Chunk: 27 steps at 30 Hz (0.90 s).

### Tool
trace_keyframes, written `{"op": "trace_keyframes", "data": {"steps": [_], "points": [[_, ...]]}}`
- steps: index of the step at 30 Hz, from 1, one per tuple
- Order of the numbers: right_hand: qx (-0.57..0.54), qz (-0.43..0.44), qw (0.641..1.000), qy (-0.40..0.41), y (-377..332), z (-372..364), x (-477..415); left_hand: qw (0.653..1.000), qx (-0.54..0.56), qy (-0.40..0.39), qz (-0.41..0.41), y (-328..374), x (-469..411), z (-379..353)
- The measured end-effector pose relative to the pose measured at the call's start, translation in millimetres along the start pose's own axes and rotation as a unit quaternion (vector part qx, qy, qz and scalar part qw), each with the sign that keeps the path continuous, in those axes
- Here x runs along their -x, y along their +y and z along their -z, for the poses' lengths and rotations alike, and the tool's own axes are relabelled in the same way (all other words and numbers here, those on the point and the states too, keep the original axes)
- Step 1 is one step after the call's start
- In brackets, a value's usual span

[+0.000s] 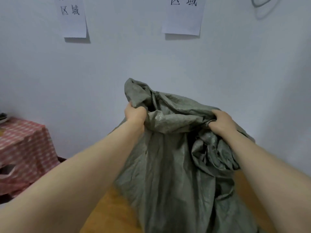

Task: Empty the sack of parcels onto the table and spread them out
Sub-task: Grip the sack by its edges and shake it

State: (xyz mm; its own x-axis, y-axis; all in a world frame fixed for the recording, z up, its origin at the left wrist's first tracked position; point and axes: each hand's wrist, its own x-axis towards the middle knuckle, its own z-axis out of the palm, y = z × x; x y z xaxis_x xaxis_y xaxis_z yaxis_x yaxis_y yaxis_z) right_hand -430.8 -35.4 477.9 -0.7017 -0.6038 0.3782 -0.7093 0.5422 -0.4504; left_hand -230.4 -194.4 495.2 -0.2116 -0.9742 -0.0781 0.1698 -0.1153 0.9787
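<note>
A crumpled grey-green woven sack point(170, 165) hangs in front of me, held up above an orange-brown table point(111, 211). My left hand point(135, 113) is closed on the sack's upper left corner. My right hand point(222, 121) grips a bunched fold at the upper right. The fabric droops slack between and below both hands. No parcels show; the sack hides whatever lies under it.
A white wall stands close behind, with two paper signs point(74, 17) point(183, 15) taped high up. At the left is a stand draped in red-and-white patterned cloth point(25, 148), with a dish at its far edge. A grey cable loop point(260, 7) hangs top right.
</note>
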Motion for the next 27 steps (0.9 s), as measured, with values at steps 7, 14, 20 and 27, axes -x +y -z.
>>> {"op": "trace_keyframes", "data": {"steps": [7, 14, 20, 27], "points": [[-0.197, 0.016, 0.98, 0.015, -45.6, 48.3, -36.7, 0.992, 0.041, -0.117, -0.009, 82.1, -45.8, -18.2], [-0.118, -0.146, 0.982, 0.033, -33.7, 13.3, -31.4, 0.955, 0.125, -0.24, 0.125, 1.8, -61.0, -15.0], [-0.065, -0.184, 0.98, 0.03, -24.8, -9.2, -20.1, 0.985, 0.0, -0.169, 0.032, -78.7, -9.8, 19.2], [-0.103, -0.176, 0.978, 0.043, -32.3, -12.7, -3.8, 0.86, -0.434, -0.26, 0.067, -162.1, 79.9, 30.9]]}}
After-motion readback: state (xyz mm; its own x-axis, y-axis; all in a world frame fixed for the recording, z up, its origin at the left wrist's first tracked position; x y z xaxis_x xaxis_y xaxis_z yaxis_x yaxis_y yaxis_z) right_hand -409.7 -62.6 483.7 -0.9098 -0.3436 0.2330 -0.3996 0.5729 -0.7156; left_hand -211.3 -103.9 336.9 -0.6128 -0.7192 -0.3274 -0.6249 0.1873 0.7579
